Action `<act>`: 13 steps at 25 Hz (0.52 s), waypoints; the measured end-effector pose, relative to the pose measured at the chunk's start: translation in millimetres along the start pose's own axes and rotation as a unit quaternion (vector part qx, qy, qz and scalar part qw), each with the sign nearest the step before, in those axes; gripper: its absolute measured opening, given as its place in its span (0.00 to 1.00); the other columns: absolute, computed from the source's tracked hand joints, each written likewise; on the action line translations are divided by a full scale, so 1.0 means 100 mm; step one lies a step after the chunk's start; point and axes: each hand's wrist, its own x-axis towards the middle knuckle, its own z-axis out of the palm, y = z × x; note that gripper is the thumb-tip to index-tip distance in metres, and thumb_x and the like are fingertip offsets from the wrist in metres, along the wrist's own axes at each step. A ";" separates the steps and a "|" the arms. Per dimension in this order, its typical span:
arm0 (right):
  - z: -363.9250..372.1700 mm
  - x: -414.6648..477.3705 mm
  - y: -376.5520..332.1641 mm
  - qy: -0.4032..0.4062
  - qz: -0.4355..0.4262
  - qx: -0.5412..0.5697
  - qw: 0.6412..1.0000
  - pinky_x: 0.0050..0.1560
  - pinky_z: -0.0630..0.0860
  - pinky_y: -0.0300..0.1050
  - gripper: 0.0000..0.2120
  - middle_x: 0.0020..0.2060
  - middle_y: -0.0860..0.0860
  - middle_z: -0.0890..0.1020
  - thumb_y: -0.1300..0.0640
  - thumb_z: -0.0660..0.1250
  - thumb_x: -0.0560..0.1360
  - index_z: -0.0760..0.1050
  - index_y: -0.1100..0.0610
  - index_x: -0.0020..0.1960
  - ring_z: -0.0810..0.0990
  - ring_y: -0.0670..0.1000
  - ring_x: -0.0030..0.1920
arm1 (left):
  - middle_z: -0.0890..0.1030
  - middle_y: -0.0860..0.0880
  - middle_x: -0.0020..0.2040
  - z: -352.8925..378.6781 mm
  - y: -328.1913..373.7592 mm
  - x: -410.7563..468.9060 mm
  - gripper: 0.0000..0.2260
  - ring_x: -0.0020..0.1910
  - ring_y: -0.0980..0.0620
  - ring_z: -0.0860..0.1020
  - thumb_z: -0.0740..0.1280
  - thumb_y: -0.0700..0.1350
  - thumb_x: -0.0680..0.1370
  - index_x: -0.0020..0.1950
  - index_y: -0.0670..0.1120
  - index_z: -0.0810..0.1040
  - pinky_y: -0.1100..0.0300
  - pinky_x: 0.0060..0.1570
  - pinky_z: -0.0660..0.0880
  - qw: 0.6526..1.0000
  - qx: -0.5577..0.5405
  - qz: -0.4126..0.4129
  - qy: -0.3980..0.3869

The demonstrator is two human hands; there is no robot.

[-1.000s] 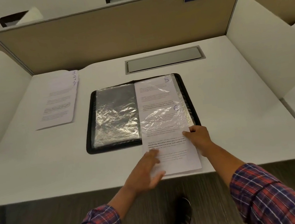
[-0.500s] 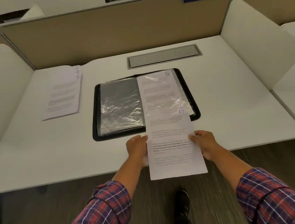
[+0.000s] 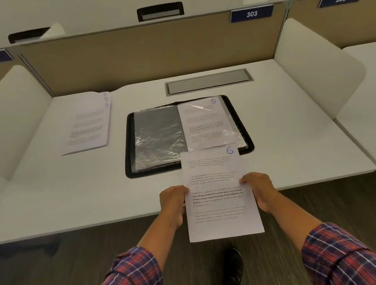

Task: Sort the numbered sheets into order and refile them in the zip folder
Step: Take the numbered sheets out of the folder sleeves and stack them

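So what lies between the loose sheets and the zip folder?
Nothing but bare desk; the loose sheets and zip folder lie apart, as the head view shows.

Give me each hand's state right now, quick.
Left hand: grips the left edge of the sheet marked 6.
Right hand: grips its right edge.

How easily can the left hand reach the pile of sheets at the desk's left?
Probably yes, but not at once: the left hand grips sheet 6 and must let go first. Only bare desk lies between it and the pile of sheets, so the way looks free.
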 end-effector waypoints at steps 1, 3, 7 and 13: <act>0.03 -0.04 0.01 -0.001 -0.006 0.002 1.000 0.50 0.84 0.59 0.01 0.47 0.61 0.87 0.65 0.68 0.77 0.78 0.61 0.47 0.86 0.65 0.49 | 0.85 0.44 0.51 -0.06 -0.03 -0.03 0.04 0.52 0.42 0.84 0.70 0.38 0.79 0.54 0.42 0.81 0.43 0.56 0.82 1.000 0.000 0.008 -0.004; 0.07 -0.08 0.03 -0.004 -0.014 0.003 1.000 0.53 0.84 0.62 0.03 0.47 0.61 0.87 0.65 0.69 0.77 0.77 0.60 0.45 0.86 0.66 0.49 | 0.86 0.43 0.52 -0.15 -0.06 -0.05 0.05 0.52 0.42 0.85 0.70 0.39 0.80 0.55 0.40 0.81 0.42 0.56 0.83 1.000 -0.003 0.022 -0.004; 0.28 -0.14 0.05 -0.017 -0.046 -0.015 0.999 0.53 0.84 0.64 0.01 0.47 0.59 0.88 0.64 0.70 0.78 0.80 0.62 0.48 0.87 0.64 0.48 | 0.86 0.45 0.51 -0.37 -0.04 -0.04 0.05 0.50 0.44 0.86 0.69 0.40 0.81 0.54 0.39 0.80 0.42 0.53 0.84 0.999 0.003 0.050 0.020; 0.76 0.03 -0.04 -0.039 -0.086 -0.063 0.994 0.56 0.84 0.63 0.03 0.46 0.54 0.88 0.60 0.72 0.78 0.82 0.59 0.50 0.87 0.61 0.49 | 0.87 0.46 0.48 -0.66 0.17 0.19 0.03 0.48 0.45 0.86 0.70 0.41 0.81 0.51 0.43 0.82 0.44 0.52 0.84 0.994 0.017 0.071 0.081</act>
